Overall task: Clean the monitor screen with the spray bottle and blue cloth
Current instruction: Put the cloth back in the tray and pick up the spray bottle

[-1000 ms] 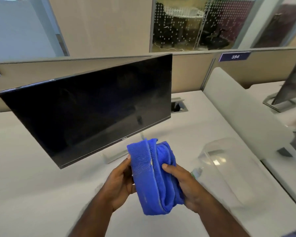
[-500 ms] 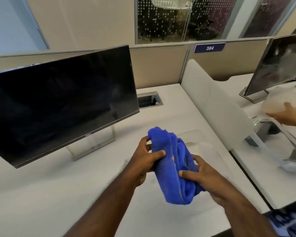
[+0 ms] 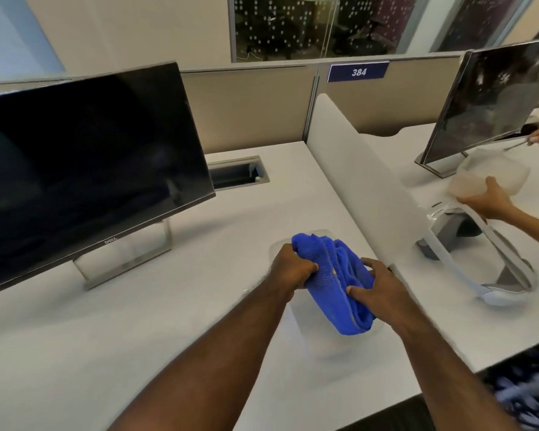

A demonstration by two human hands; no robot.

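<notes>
cloth (image 3: 333, 281) bunched between both hands' grip

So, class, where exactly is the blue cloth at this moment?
In the head view the blue cloth sits right of centre, bunched between the left hand and right hand above the white desk, right of the monitor, beside the divider panel.

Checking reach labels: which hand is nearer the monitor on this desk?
Left. The left hand holds the blue cloth on the side facing the monitor; the right hand holds the cloth's far side, beside the desk divider.
</notes>
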